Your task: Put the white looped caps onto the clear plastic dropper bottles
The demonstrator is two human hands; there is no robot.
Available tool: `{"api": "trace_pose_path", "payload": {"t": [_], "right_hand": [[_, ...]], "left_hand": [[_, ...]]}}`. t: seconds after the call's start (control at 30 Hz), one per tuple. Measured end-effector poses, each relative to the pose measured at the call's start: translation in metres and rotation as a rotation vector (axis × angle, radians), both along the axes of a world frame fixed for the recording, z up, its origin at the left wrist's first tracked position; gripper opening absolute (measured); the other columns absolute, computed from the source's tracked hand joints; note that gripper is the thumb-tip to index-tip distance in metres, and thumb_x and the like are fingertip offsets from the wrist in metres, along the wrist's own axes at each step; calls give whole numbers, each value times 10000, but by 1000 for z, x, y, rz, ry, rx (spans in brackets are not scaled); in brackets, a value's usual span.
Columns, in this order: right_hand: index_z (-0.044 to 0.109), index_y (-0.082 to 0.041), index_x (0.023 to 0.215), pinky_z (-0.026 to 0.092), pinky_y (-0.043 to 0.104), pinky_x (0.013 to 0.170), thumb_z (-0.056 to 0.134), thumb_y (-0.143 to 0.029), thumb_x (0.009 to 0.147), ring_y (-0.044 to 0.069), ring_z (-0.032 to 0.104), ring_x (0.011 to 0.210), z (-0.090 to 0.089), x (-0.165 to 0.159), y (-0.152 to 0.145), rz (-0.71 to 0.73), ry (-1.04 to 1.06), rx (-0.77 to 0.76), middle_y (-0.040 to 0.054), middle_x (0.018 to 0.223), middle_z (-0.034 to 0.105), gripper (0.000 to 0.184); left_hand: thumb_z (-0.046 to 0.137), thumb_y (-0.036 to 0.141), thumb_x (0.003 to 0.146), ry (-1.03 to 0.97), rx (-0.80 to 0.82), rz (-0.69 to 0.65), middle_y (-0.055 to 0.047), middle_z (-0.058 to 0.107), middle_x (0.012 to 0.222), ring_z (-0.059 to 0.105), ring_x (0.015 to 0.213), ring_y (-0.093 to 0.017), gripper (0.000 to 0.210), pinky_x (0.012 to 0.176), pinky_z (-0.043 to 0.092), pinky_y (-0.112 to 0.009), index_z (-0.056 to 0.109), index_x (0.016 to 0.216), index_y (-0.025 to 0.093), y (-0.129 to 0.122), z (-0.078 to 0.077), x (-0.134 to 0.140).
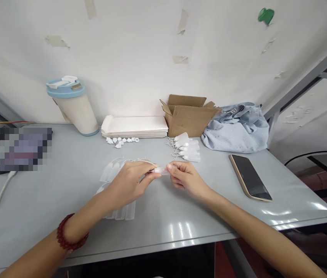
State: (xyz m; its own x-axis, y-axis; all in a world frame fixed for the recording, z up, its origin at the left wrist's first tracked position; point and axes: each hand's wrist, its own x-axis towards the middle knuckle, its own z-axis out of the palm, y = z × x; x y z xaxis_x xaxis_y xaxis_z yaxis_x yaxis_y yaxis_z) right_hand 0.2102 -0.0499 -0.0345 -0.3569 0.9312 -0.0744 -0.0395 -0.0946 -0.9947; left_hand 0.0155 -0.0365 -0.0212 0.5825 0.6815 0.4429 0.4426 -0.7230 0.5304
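A small translucent squeeze bottle [164,170] with a white top lies sideways between my two hands over the middle of the table. My left hand [134,179] pinches it near the white top, where a thin cord runs back over the fingers. At the other end, the thumb and fingers of my right hand [185,175] are closed on the clear body. Several more translucent bottles [130,211] lie in rows around and partly hidden under my left hand and forearm. Beyond my right hand is a loose pile of bottles with cords [190,147].
Small white caps [119,140] lie before a stack of white padded envelopes [138,125]. Behind stand a blue-lidded tumbler [76,110] and an open cardboard box [188,119], beside a light blue cloth bag [235,135]. A phone [250,177] lies right; a blurred-out device [26,148] with cable, left.
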Motion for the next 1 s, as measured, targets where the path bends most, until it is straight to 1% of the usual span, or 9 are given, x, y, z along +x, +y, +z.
{"api": "trace_pose_path", "payload": {"t": [0.1,0.23,0.33,0.43,0.53,0.67,0.73,0.87,1.0], "right_hand": [[391,-186,592,185,201,376,563,-527,818,45,194,407,1,-1,2,19,34,-49,-95,473,251,444],[438,-177,620,242,208,401,523,-505,856,56,257,414,2,0,0,21,-31,6,-84,483,295,413],[573,-152,813,293,217,451,516,-447,881,76,359,464,4,1,-4,-12,-187,194,-58,535,403,308],[608,-150,937,347,227,512,510,-380,899,92,444,547,6,2,-7,-60,-312,389,-17,654,522,253],[609,-153,973,393,242,574,504,-338,909,121,508,636,5,2,-8,-82,-409,584,21,747,590,223],[597,-161,993,412,268,619,460,-327,930,148,495,652,1,0,-8,-80,-517,806,36,735,553,224],[588,-167,985,409,275,629,411,-325,950,152,482,652,0,-1,-8,-68,-536,796,40,736,539,240],[584,-170,929,399,285,653,398,-339,952,152,487,677,1,-1,-9,-50,-492,664,41,757,550,253],[578,-163,836,382,252,521,476,-430,900,112,425,549,2,-1,-6,41,-206,253,-17,636,446,294]], "left_hand": [[483,256,914,-22,14,-1,-26,657,738,566,662,-138,209,618,411,-234,634,807,159,-1,-1,1],[495,325,899,40,-244,36,-6,649,726,566,647,-133,237,558,396,-225,635,784,173,0,6,2],[445,396,914,47,-481,24,4,633,685,577,637,-128,352,569,411,-228,620,704,173,2,12,1],[414,450,915,-1,-651,7,5,633,684,592,637,-125,411,602,445,-228,597,675,171,2,14,0],[409,466,911,-16,-708,4,3,618,625,598,658,-137,444,590,447,-221,561,613,173,1,15,0],[409,460,906,-10,-736,-11,11,563,526,575,606,-140,467,545,424,-222,515,550,176,2,14,0],[419,445,901,2,-693,-12,19,554,524,538,546,-124,447,523,408,-223,515,557,175,1,14,1],[406,401,911,42,-510,29,32,486,498,433,471,-95,452,473,337,-221,467,527,172,-2,16,3],[386,356,927,107,-342,11,36,419,490,380,476,-93,438,481,288,-238,415,530,172,-4,14,3]]}}
